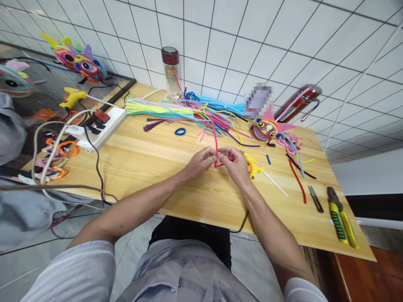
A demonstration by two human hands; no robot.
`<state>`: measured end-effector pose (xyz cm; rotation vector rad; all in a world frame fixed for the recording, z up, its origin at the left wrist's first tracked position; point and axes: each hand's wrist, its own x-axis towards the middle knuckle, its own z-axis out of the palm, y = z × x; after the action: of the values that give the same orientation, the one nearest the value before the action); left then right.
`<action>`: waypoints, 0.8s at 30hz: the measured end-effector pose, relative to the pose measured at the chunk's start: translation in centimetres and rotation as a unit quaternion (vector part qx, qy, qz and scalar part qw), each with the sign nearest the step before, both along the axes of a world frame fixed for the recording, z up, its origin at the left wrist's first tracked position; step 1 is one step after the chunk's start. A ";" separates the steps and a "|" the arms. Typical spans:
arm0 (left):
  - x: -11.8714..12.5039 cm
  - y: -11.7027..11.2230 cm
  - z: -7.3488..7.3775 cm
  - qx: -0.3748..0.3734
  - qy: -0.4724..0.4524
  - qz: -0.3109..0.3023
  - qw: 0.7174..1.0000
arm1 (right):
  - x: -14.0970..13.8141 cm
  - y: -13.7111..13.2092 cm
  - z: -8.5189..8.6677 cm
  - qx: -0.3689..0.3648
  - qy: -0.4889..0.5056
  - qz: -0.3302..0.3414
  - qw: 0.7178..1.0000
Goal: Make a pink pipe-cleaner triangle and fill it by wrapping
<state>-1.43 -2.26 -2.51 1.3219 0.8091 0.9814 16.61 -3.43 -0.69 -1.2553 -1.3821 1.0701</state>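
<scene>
Over the middle of the wooden table, my left hand (203, 162) and my right hand (232, 162) meet with fingertips pinched. Between them they hold a bright pink pipe cleaner (215, 138). One end stands upright above my fingers, and a bent part shows below them, running under my right hand. Beside my right hand lies a yellow glue gun (253, 165) with a white glue stick at its back. Beyond my hands is a heap of colourful pipe cleaners (217, 119). A coiled blue ring (179, 131) rests to the left of the heap.
Pliers (342, 220) and thread snips (315, 199) lie at the right. A colourful mask-like craft piece (266, 129) sits at the back right. A glass bottle (171, 73) stands by the wall. At left are a power strip (102, 129), its cables and another glue gun (73, 99).
</scene>
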 end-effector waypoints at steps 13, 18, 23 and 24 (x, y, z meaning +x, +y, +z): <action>-0.4 0.1 0.4 0.067 0.062 0.005 0.996 | 0.3 0.2 -0.3 -0.013 -0.006 0.027 1.000; -0.3 0.0 0.5 0.079 0.091 -0.015 0.993 | 0.3 0.3 -0.3 -0.026 0.015 0.020 0.999; -0.2 -0.2 0.3 0.075 0.104 -0.035 0.991 | 0.3 0.5 0.1 -0.017 0.018 -0.002 1.000; -0.2 -0.2 0.3 0.072 0.106 -0.032 0.991 | 0.3 0.6 0.2 -0.012 0.011 -0.006 1.000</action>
<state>-1.61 -2.44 -2.16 1.5860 0.8622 0.8707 16.92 -2.86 -0.48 -1.2630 -1.3482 1.0919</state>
